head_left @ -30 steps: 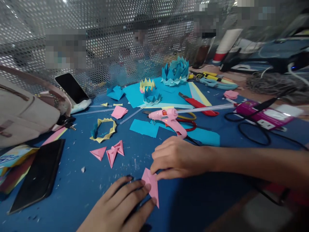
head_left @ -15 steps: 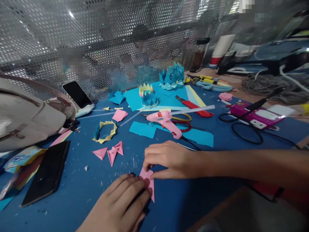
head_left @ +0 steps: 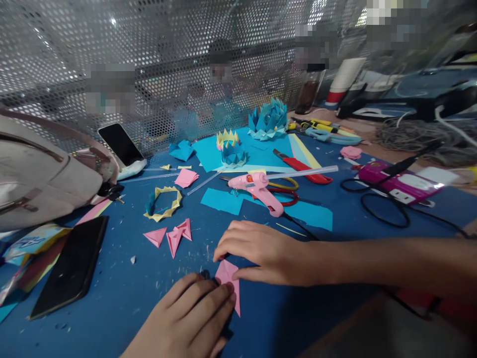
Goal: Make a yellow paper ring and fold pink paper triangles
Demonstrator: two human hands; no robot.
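A small folded piece of pink paper (head_left: 226,269) lies on the blue tabletop between my hands. My left hand (head_left: 186,315) presses its lower left part down with the fingertips, fingers close together. My right hand (head_left: 257,253) spans the paper's top, curled fingers at the upper corner and thumb on the right edge. Ahead to the left are several folded pink paper triangles (head_left: 175,238). Beyond them sits a ring of folded yellow and blue paper (head_left: 164,215). A pink glue gun (head_left: 257,186) with a clear glue stick lies just past my right hand.
Scissors (head_left: 286,196) lie beneath the glue gun, near a red-handled cutter (head_left: 305,169) and blue paper sheets (head_left: 223,200). Blue paper flowers (head_left: 269,118) stand at the back. Phones (head_left: 72,268) and a bag (head_left: 40,174) are left; a purple power strip (head_left: 395,181) and cables are right.
My right hand's fingers have spread from the thumb and shifted slightly left, uncovering more of the pink paper. My left hand stays pressed on it. The view has shifted slightly.
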